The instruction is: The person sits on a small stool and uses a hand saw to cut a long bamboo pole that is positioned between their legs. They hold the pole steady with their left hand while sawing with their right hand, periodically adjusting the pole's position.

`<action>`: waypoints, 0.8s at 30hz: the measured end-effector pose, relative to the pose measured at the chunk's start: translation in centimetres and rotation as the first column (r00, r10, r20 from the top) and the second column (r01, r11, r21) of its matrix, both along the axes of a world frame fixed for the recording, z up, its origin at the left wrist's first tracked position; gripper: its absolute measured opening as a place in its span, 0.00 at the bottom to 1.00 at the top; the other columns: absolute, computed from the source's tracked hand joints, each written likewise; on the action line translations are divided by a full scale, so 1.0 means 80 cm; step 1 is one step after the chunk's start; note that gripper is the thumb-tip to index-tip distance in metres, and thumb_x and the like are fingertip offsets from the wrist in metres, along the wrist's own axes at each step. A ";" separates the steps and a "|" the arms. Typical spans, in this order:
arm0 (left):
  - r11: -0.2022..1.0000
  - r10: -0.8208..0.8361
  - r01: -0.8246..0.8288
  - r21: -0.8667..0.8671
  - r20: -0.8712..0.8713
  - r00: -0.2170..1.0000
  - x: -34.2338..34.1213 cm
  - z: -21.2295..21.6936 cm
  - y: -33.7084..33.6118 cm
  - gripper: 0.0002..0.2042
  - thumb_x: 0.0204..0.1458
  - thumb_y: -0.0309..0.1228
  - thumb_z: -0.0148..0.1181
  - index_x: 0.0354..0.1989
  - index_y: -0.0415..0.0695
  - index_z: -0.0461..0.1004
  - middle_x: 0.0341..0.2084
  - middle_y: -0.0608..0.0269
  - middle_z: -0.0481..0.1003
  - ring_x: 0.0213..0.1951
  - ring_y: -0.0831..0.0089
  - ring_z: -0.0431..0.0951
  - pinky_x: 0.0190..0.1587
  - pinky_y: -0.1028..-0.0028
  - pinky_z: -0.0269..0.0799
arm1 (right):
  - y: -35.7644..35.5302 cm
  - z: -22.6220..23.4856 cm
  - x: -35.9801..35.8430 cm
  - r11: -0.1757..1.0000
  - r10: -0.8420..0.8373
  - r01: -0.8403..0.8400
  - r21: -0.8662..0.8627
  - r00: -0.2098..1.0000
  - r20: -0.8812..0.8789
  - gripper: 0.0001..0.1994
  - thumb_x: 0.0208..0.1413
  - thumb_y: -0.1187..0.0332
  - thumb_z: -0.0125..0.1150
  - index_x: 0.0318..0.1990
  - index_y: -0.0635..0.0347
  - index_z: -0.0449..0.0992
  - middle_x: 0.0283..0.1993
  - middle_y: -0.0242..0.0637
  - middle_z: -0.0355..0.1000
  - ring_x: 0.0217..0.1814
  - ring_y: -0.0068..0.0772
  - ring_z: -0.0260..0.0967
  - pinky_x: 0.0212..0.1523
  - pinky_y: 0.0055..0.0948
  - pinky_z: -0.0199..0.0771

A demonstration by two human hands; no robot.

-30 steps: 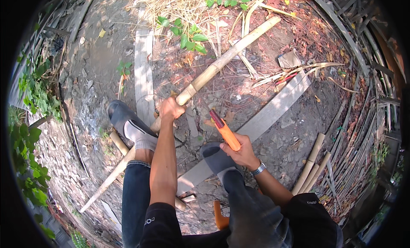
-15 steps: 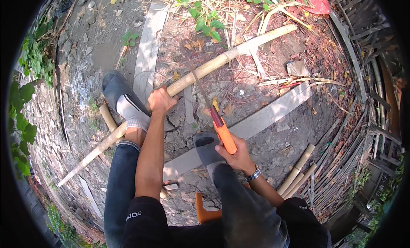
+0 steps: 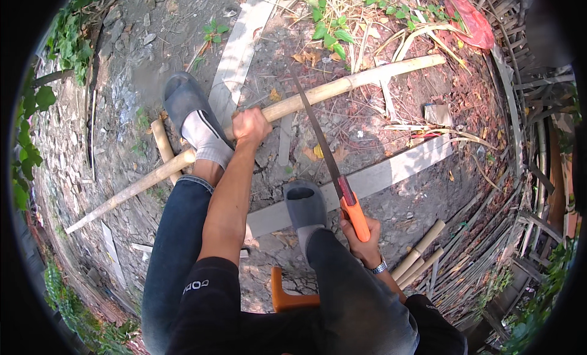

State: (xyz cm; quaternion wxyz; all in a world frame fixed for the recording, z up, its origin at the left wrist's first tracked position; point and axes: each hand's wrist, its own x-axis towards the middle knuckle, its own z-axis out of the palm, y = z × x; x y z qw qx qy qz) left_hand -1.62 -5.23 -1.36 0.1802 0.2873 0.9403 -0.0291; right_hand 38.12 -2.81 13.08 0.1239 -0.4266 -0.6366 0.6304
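Observation:
A long pale bamboo pole point(image 3: 361, 81) slants across the ground from lower left to upper right. My left hand point(image 3: 251, 126) is closed round it near its middle, beside my left foot, which is in a grey slipper point(image 3: 186, 98). The pole's lower part crosses over a short bamboo piece point(image 3: 163, 141). In my right hand point(image 3: 362, 237) is the orange handle of a handsaw point(image 3: 324, 144). Its long dark blade lies across the pole, to the right of my left hand, with the tip just beyond it. Whether the teeth have cut in is too small to tell.
Flat grey boards point(image 3: 391, 171) lie on the cracked soil. Cut bamboo lengths point(image 3: 422, 251) and a heap of thin strips point(image 3: 471, 257) are at the right. An orange, curved object point(image 3: 287, 300) is near my lap. Red plastic point(image 3: 471, 25) and green plants point(image 3: 330, 31) are at the far side.
The saw has been drawn back toward me, so more blade shows on the near side of the pole. My left hand keeps its grip. The whole view has shifted slightly.

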 end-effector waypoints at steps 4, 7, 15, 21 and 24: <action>0.999 -0.019 0.020 -0.035 0.033 0.999 0.001 0.013 0.004 0.14 0.51 0.36 0.62 0.42 0.45 0.86 0.41 0.48 0.85 0.45 0.56 0.87 0.49 0.63 0.82 | -0.019 0.033 0.067 1.000 -0.025 0.025 0.001 0.993 0.115 0.06 0.61 0.72 0.68 0.40 0.67 0.84 0.20 0.24 0.71 0.23 0.12 0.63 0.25 0.22 0.64; 1.000 0.011 -0.010 -0.027 0.023 1.000 0.000 0.015 0.007 0.14 0.50 0.36 0.62 0.41 0.44 0.86 0.41 0.49 0.86 0.45 0.56 0.87 0.50 0.63 0.82 | -0.024 0.038 0.081 0.999 -0.034 0.034 -0.003 0.990 0.137 0.07 0.60 0.72 0.68 0.40 0.68 0.85 0.21 0.25 0.72 0.23 0.13 0.66 0.25 0.23 0.66; 1.000 -0.025 0.025 0.000 0.071 0.997 -0.007 0.021 -0.006 0.15 0.49 0.38 0.64 0.42 0.44 0.84 0.37 0.47 0.85 0.42 0.55 0.87 0.48 0.61 0.83 | -0.016 -0.008 -0.019 0.978 0.144 -0.148 0.147 0.989 0.036 0.06 0.52 0.75 0.70 0.27 0.65 0.78 0.18 0.29 0.69 0.20 0.18 0.65 0.24 0.26 0.65; 0.987 -0.053 0.057 0.153 -0.033 0.998 0.006 -0.027 -0.010 0.12 0.52 0.34 0.57 0.40 0.43 0.82 0.32 0.47 0.85 0.35 0.54 0.88 0.44 0.59 0.83 | 0.056 -0.021 -0.096 0.987 -0.061 0.082 0.141 0.987 -0.147 0.14 0.57 0.82 0.62 0.23 0.59 0.67 0.16 0.25 0.62 0.16 0.14 0.56 0.23 0.22 0.65; 0.991 -0.040 0.038 0.126 0.011 0.999 -0.003 -0.010 -0.023 0.11 0.50 0.34 0.59 0.37 0.44 0.83 0.33 0.47 0.85 0.36 0.54 0.88 0.44 0.60 0.83 | 0.083 0.005 -0.043 0.998 -0.031 0.034 0.053 0.999 -0.042 0.13 0.57 0.80 0.63 0.23 0.61 0.68 0.20 0.25 0.64 0.20 0.14 0.57 0.38 0.26 0.78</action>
